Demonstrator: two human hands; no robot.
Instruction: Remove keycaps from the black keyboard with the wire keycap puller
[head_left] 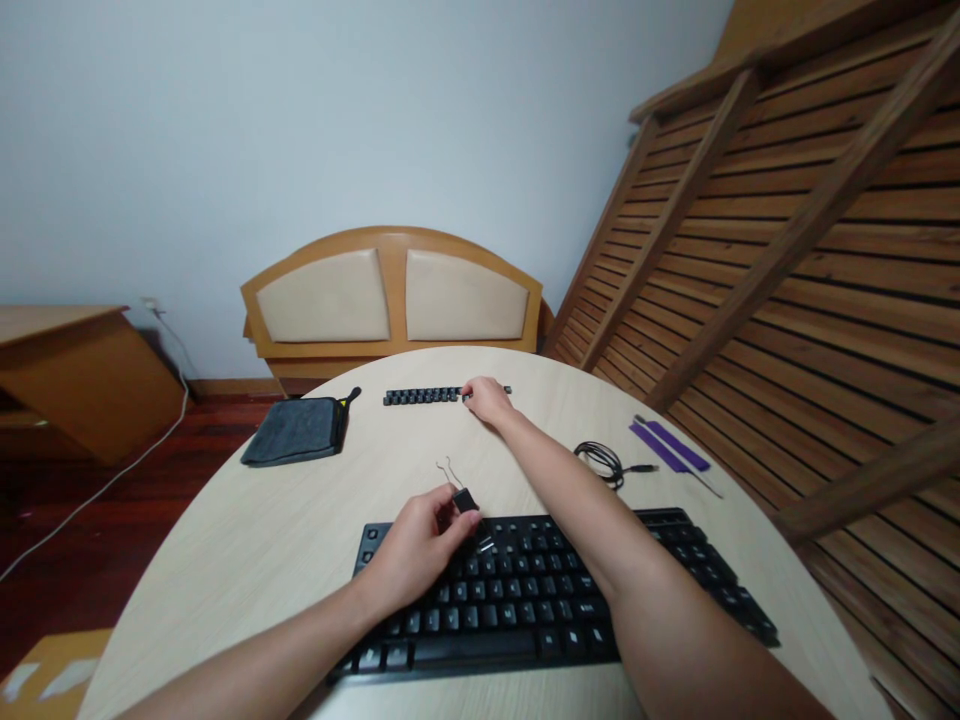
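A black keyboard [480, 655] lies along the near side of the round table, with keycaps off part of its upper rows. Above its upper left part, my left hand [412, 548] is closed around the black handle of a wire keycap puller [465, 499]; wire prongs stick out at both ends. My right arm reaches over the keyboard to the far side. There my right hand [489, 399] pinches a small black keycap [466, 398] at the right part of the lined-up loose keycaps [421, 396]. My fingers hide some of that line.
A dark grey folded cloth [294, 430] with a black-handled item lies at the left. To the right are a coiled black cable [600, 462] and purple strips [667, 446] with a thin tool. A slatted wooden frame [810, 260] leans beside the table [225, 560].
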